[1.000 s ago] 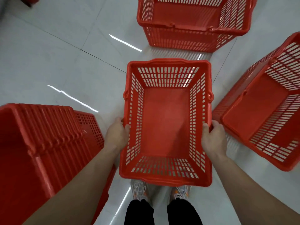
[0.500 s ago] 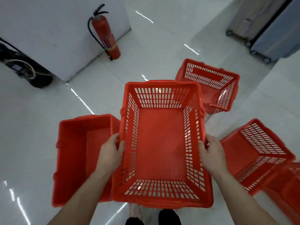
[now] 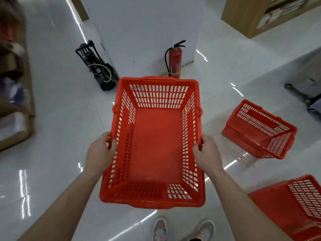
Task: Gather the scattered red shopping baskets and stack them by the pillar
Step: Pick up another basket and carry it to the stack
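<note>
Now held: you carry one red basket (image 3: 156, 145) in front of you, off the floor.
Long axis: points away from you, straight at the pillar (image 3: 147, 32) ahead.
Left hand (image 3: 99, 153): fingers curled over the left rim, near your end.
Right hand (image 3: 207, 153): same grip on the right rim; neither arm leads.
Loose: tipped basket (image 3: 260, 131) and near basket (image 3: 295, 206) lie on your right.

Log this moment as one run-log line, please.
left hand, right hand grip carried basket by side rims | pillar ahead | far basket, near basket on floor
</note>
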The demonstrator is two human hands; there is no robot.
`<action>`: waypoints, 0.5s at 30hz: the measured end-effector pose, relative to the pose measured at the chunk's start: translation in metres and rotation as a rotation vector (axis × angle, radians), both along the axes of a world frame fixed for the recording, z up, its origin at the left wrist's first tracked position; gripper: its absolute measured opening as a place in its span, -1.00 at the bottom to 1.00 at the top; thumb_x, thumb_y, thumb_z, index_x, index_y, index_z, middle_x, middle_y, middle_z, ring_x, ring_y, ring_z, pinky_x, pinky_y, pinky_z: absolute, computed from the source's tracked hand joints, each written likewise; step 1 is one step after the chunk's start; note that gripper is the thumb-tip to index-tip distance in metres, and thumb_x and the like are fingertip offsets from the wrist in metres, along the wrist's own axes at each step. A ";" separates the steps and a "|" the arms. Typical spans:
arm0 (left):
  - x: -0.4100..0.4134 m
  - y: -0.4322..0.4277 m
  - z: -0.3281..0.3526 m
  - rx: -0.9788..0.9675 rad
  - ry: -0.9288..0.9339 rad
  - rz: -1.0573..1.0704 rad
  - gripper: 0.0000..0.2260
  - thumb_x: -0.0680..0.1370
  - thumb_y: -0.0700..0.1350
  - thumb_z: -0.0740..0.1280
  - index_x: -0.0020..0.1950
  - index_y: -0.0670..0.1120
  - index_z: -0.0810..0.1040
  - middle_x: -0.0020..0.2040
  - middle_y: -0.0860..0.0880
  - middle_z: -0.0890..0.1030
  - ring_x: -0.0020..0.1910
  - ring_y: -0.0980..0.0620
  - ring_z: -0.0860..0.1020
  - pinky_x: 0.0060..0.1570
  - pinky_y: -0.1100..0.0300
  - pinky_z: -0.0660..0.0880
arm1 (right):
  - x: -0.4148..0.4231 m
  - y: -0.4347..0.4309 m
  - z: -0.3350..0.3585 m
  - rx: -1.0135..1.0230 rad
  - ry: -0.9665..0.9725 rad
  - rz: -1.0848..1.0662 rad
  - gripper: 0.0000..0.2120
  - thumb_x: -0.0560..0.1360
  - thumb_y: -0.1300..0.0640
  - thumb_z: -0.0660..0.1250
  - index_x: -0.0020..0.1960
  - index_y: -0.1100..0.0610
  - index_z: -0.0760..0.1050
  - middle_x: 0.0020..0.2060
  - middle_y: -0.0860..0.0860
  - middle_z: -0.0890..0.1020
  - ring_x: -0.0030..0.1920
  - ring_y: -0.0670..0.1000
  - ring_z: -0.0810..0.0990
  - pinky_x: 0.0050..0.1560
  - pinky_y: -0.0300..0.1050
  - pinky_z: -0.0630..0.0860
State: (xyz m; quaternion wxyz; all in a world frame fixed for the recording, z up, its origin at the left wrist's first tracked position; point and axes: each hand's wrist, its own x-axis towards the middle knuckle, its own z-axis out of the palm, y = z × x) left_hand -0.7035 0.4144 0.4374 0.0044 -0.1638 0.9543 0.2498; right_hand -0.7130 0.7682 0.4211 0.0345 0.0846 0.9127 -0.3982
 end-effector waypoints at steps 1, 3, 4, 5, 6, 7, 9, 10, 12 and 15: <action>0.003 -0.017 -0.007 -0.012 -0.017 0.024 -0.67 0.62 0.14 0.22 0.32 0.02 0.46 -0.02 0.08 0.66 -0.25 0.11 0.65 -0.14 0.03 0.65 | 0.001 -0.017 -0.010 0.014 -0.018 0.020 -0.83 0.56 0.09 0.23 0.13 0.02 0.49 -0.06 -0.05 0.50 -0.18 -0.20 0.47 -0.19 -0.19 0.37; 0.010 -0.045 -0.027 -0.006 -0.066 0.055 -0.66 0.63 0.13 0.22 0.34 0.01 0.43 0.02 0.06 0.66 -0.24 0.11 0.64 -0.15 0.05 0.64 | 0.007 -0.048 -0.034 0.045 -0.071 0.056 -0.82 0.58 0.07 0.23 0.16 0.04 0.47 -0.05 -0.03 0.49 -0.17 -0.15 0.50 -0.16 -0.10 0.45; 0.015 -0.056 -0.039 0.004 -0.093 0.063 -0.66 0.63 0.13 0.22 0.35 0.00 0.42 0.05 0.05 0.66 -0.24 0.12 0.63 -0.15 0.07 0.64 | 0.012 -0.060 -0.047 0.057 -0.104 0.071 -0.81 0.58 0.07 0.23 0.18 0.05 0.47 -0.03 -0.02 0.49 -0.14 -0.09 0.53 -0.12 -0.05 0.51; 0.021 -0.066 -0.052 0.011 -0.121 0.069 -0.66 0.64 0.12 0.21 0.36 0.00 0.41 0.07 0.04 0.66 -0.24 0.13 0.62 -0.16 0.08 0.62 | 0.020 -0.071 -0.060 0.068 -0.137 0.083 -0.79 0.59 0.07 0.23 0.20 0.07 0.46 -0.01 0.01 0.49 -0.10 -0.02 0.56 -0.08 0.01 0.55; 0.027 -0.074 -0.066 0.015 -0.153 0.073 -0.66 0.64 0.11 0.21 0.37 0.00 0.41 0.09 0.04 0.65 -0.24 0.14 0.61 -0.16 0.08 0.61 | 0.028 -0.080 -0.074 0.078 -0.170 0.093 -0.77 0.60 0.08 0.23 0.24 0.09 0.44 0.03 0.03 0.49 -0.06 0.03 0.58 -0.03 0.05 0.57; 0.033 -0.080 -0.080 0.019 -0.183 0.074 -0.67 0.65 0.10 0.21 0.37 0.01 0.40 0.10 0.04 0.65 -0.24 0.16 0.59 -0.16 0.08 0.61 | 0.038 -0.086 -0.088 0.085 -0.203 0.099 -0.75 0.61 0.09 0.23 0.27 0.10 0.42 0.06 0.05 0.48 -0.02 0.07 0.59 0.00 0.08 0.57; 0.043 -0.088 -0.108 0.036 -0.229 0.065 -0.68 0.65 0.09 0.20 0.38 0.02 0.38 0.11 0.04 0.64 -0.24 0.19 0.59 -0.18 0.10 0.60 | 0.058 -0.097 -0.114 0.097 -0.263 0.105 -0.71 0.62 0.09 0.24 0.31 0.12 0.40 0.10 0.06 0.48 0.03 0.10 0.59 0.03 0.07 0.56; 0.047 -0.091 -0.121 0.050 -0.246 0.059 -0.69 0.65 0.08 0.20 0.38 0.04 0.36 0.12 0.05 0.64 -0.21 0.16 0.61 -0.14 0.07 0.61 | 0.066 -0.100 -0.127 0.103 -0.292 0.103 -0.70 0.62 0.08 0.25 0.33 0.13 0.39 0.11 0.07 0.47 0.04 0.11 0.59 0.04 0.07 0.56; 0.048 -0.096 -0.146 0.084 -0.268 0.047 -0.71 0.65 0.06 0.19 0.36 0.07 0.33 0.14 0.04 0.64 -0.11 0.05 0.65 -0.04 -0.05 0.62 | 0.077 -0.105 -0.148 0.106 -0.336 0.077 -0.68 0.62 0.07 0.26 0.34 0.13 0.38 0.12 0.07 0.47 0.05 0.12 0.59 0.04 0.09 0.56; 0.045 -0.096 -0.177 0.133 -0.307 0.019 -0.67 0.63 0.09 0.22 0.37 0.06 0.33 0.19 0.05 0.62 -0.03 0.00 0.66 0.00 -0.12 0.62 | 0.078 -0.109 -0.173 0.123 -0.359 0.038 -0.65 0.61 0.08 0.27 0.36 0.10 0.35 0.13 0.06 0.48 0.05 0.12 0.60 0.02 0.07 0.57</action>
